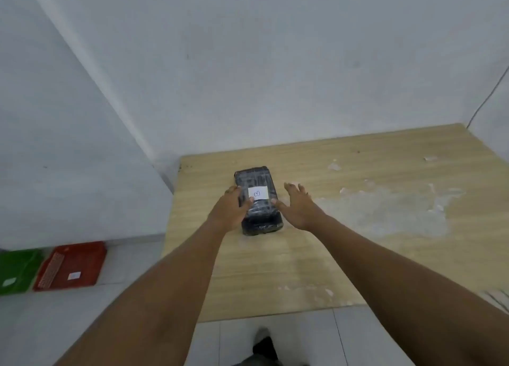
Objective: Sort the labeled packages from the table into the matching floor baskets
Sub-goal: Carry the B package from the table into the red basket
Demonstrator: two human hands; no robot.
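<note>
The black package [258, 200] lies lengthwise away from the person, left hand [231, 208] touching its left edge, right hand [298, 205] spread wide just right.

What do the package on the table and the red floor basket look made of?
Package: dark contents under glossy clear plastic wrap, judging by wrinkles and glare; white paper label. Red basket: probably moulded plastic, with a perforated wall.

Both bare arms stretched forward and converging, left hand [230, 210] laid palm-down with fingers curled and thumb extended inward, right hand [298, 207] held open just beside it, fingers spread and pointed forward, thumb angled inward.
</note>
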